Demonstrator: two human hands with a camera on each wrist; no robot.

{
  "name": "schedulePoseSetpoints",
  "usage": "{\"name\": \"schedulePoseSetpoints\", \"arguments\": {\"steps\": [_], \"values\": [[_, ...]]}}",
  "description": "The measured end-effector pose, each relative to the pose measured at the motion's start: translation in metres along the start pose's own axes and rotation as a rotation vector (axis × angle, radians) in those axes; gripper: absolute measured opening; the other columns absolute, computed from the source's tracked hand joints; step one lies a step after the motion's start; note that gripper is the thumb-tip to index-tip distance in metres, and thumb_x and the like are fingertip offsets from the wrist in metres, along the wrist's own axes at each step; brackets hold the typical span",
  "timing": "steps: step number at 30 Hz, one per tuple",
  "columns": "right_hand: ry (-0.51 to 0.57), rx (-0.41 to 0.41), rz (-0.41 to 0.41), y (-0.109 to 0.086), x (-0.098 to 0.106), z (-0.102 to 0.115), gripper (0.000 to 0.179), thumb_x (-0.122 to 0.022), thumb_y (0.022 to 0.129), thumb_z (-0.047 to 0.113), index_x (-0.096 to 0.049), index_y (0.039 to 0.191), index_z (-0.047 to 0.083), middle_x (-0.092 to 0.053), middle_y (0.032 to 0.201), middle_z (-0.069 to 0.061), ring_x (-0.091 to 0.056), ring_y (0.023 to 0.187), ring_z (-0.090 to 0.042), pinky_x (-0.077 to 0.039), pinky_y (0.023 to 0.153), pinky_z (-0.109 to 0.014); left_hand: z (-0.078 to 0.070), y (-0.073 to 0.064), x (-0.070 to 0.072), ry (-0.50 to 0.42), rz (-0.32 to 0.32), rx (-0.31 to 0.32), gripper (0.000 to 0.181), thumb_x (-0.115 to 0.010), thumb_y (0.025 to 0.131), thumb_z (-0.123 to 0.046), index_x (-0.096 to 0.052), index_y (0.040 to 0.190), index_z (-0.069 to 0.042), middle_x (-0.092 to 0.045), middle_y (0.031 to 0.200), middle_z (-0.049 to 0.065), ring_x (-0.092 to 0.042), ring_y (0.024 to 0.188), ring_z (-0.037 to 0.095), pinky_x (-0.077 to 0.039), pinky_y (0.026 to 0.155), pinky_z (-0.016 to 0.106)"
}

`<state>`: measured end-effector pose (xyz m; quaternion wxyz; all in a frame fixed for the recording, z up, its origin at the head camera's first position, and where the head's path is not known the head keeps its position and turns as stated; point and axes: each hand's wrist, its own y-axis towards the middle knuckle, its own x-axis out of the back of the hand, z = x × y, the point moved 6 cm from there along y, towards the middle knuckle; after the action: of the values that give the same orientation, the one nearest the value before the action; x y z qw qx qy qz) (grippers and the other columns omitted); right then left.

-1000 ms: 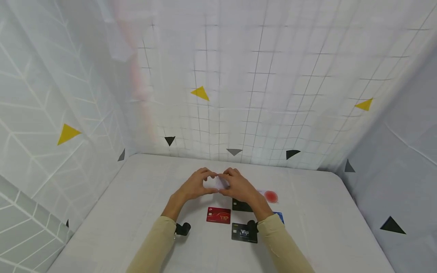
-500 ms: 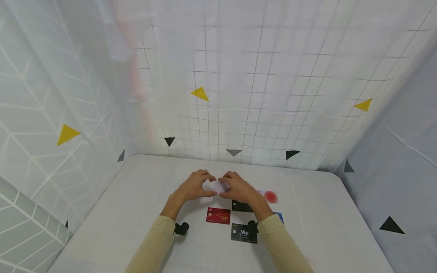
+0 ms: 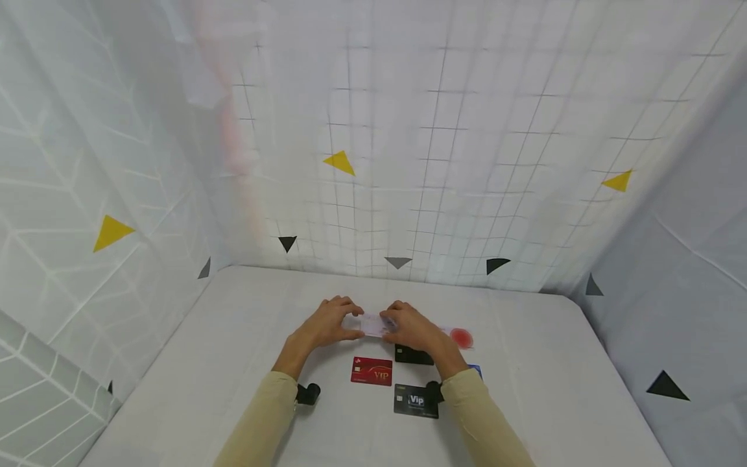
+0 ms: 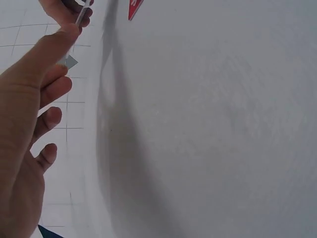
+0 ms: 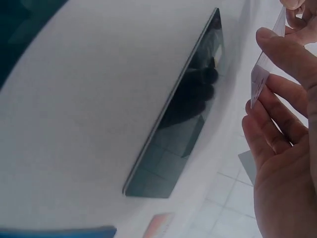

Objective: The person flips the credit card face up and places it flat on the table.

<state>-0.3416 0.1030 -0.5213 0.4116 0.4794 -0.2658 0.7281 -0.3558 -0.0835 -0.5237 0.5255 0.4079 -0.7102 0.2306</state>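
Observation:
A thin pale pinkish-white card point(image 3: 371, 325) is stretched level between my two hands, raised above the table. My left hand point(image 3: 324, 323) pinches its left end, thumb on the near edge and fingers on the far one. On the other end, my right hand point(image 3: 412, 326) grips the card between thumb and fingers and hides part of its face. In the right wrist view the card point(image 5: 267, 62) appears almost edge-on, with faint print. The left wrist view catches only a sliver of the card point(image 4: 82, 15) at the left thumb tip.
On the white table point(image 3: 262, 292) lie a red VIP card point(image 3: 371, 371), a black Vip card point(image 3: 415, 401) and a glossy dark card point(image 5: 163, 153) below the right hand. A red-dotted pale card point(image 3: 462, 338) and a blue card point(image 3: 475, 370) are partly hidden by the right forearm.
Both hands have come slightly nearer and drawn apart, the left going leftward. More of the pale card shows between them, and the left fingers now pinch its end.

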Motion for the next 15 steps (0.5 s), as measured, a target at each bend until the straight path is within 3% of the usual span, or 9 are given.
{"name": "schedulePoseSetpoints", "arguments": {"steps": [15], "values": [[0.015,-0.002,0.003,0.015,-0.015,-0.002,0.057,-0.082,0.085,0.031,-0.065,0.132,0.005,-0.062,0.126,-0.011,-0.060,0.116,-0.027,-0.049,0.100,-0.043,0.009,0.003,-0.009,0.022,0.064,0.079,0.051,-0.078,0.085,-0.046,-0.069,0.128,-0.020,-0.062,0.128,0.001,-0.053,0.125,0.023,-0.040,0.105,0.050]]}}
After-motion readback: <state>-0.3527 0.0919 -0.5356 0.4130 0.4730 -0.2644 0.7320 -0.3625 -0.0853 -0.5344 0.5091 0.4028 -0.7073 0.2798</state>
